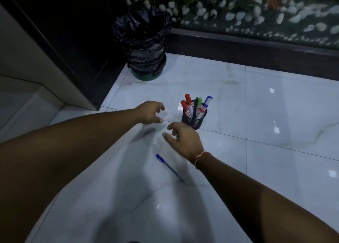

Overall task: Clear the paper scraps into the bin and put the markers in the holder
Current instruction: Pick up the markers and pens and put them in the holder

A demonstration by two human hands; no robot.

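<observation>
Nearest the camera, a slim blue-capped pen (169, 167) lay flat on the glossy tiled floor (275, 114), well short of the mesh holder (194, 118), apparently the last loose item. Beyond it the right hand (184, 141) and left hand (151, 112) hovered just left of the holder, fingers loosely spread and grasping nothing. The holder's black wire cup stood upright with capped markers (189, 107) inside, and farther behind it sat the round bin (145, 46) with its crinkled black liner; no paper scraps showed on the floor.

Bare floor (275, 114) right of holder (194, 118); pen (169, 167) nearer.
</observation>
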